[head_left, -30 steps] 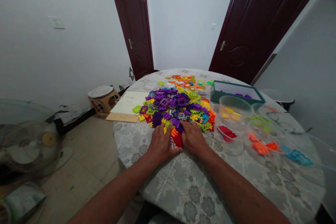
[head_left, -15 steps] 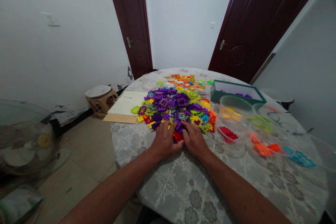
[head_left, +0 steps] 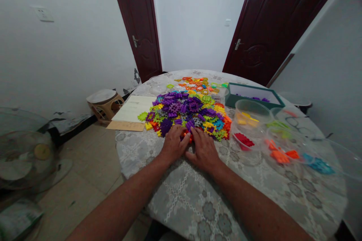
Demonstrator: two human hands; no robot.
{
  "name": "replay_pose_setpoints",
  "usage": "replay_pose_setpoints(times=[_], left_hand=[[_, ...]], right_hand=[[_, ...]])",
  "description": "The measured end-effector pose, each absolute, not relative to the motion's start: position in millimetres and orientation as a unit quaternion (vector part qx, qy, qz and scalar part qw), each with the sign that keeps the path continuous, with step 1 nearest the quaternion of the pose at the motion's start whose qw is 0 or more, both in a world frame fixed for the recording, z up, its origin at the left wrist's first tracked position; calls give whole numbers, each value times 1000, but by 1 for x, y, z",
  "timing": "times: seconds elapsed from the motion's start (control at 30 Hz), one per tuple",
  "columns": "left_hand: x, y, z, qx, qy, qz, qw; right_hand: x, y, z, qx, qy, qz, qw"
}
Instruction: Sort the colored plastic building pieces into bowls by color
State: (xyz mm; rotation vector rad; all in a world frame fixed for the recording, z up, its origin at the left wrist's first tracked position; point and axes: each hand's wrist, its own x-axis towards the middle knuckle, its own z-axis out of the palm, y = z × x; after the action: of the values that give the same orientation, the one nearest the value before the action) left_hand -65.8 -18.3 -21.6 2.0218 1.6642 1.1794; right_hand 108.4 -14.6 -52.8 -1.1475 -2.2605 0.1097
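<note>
A heaped pile of interlocking plastic building pieces, mostly purple with yellow, green, grey and orange ones, lies on the table. My left hand rests at the pile's near edge, fingers curled over pieces there. Beside it, my right hand has its fingers bent over the same edge, its thumb close to the left one. Between the two hands shows a bit of an orange-red piece; my fingers and thumbs hide most of it. What lies under my palms is out of sight.
To the right stand clear plastic tubs with yellow pieces, red pieces, orange pieces and blue pieces. Behind them is a green-edged box. Left of the pile lie an open notebook and a tan strip.
The view has shifted slightly. My right hand has moved in closer over the near edge of the pile, covering more of the red piece between my hands.
</note>
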Motion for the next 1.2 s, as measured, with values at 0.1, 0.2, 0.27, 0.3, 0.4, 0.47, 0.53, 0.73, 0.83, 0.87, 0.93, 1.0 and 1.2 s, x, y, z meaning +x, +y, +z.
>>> replay_pose_setpoints(times=[0.1, 0.2, 0.27, 0.3, 0.4, 0.47, 0.53, 0.73, 0.83, 0.87, 0.93, 1.0, 1.2], left_hand=[[-68, -21, -21, 702, 568, 402, 154], [-79, -25, -22, 723, 561, 360, 183], [-89, -27, -24, 746, 545, 328, 197], [-93, -28, -25, 758, 535, 314, 200], [-104, -28, -27, 786, 514, 286, 193], [-106, -27, -29, 796, 506, 277, 183], [-106, -25, -32, 804, 499, 273, 171], [-95, -20, -40, 796, 523, 279, 122], [-88, -17, -40, 792, 533, 280, 99], [-86, -17, -40, 793, 535, 275, 93], [-82, -15, -38, 794, 542, 263, 84], [-78, -13, -37, 789, 553, 256, 75], [-68, -9, -38, 774, 571, 272, 38]], right_hand=[[100, -15, -54, -447, -843, 19, 300], [104, -14, -55, -439, -849, 20, 293], [107, -13, -55, -430, -855, 24, 290], [109, -13, -55, -428, -856, 27, 288], [109, -12, -52, -428, -859, 32, 279], [107, -12, -49, -427, -863, 34, 269], [106, -12, -47, -427, -864, 38, 264], [110, -8, -48, -422, -863, 65, 270], [113, -4, -51, -417, -861, 82, 279], [114, -3, -50, -415, -861, 90, 281], [115, -3, -48, -412, -859, 105, 286], [114, -4, -45, -414, -854, 120, 292], [111, -7, -42, -432, -827, 156, 325]])
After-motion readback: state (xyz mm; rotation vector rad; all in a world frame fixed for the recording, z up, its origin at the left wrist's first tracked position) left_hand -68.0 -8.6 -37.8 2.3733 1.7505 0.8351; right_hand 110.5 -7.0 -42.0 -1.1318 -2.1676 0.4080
